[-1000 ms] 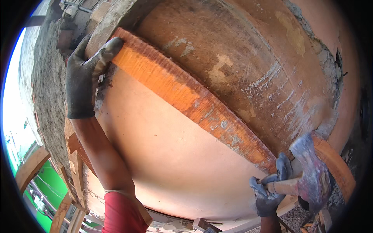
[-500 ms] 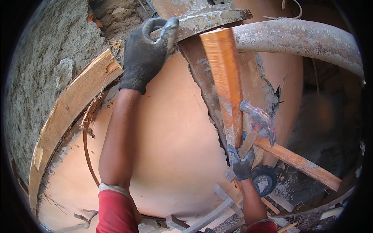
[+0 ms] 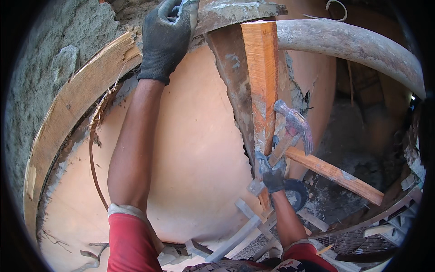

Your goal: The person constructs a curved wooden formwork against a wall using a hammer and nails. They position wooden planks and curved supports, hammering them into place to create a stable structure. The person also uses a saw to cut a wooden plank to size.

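My left hand (image 3: pixel 167 38), in a dark grey coated glove, reaches to the top of the view. Its fingers curl round the left end of a mortar-smeared board (image 3: pixel 240 16); some fingertips are cut off by the view's edge. Lower right, my gloved right hand (image 3: pixel 273 174) closes round the handle of a claw hammer (image 3: pixel 294 124), head upward. That same hand lies against the lower part of an orange-brown wooden post (image 3: pixel 261 77), whose top end meets the board's underside. Whether its fingers also grip the post cannot be made out.
A smooth peach curved surface (image 3: pixel 195 149) fills the middle. Left of it runs a curved wooden strip (image 3: pixel 74 97) beside rough cement. A thick grey curved pole (image 3: pixel 349 41) crosses at upper right. A wooden beam (image 3: pixel 335 174), a black bucket (image 3: pixel 297 195) and several timber pieces (image 3: pixel 235 238) lie lower right.
The post has swung closer to upright, its top shifting right along the board. My right hand and the hammer stay with its lower end. The whole view has shifted slightly.
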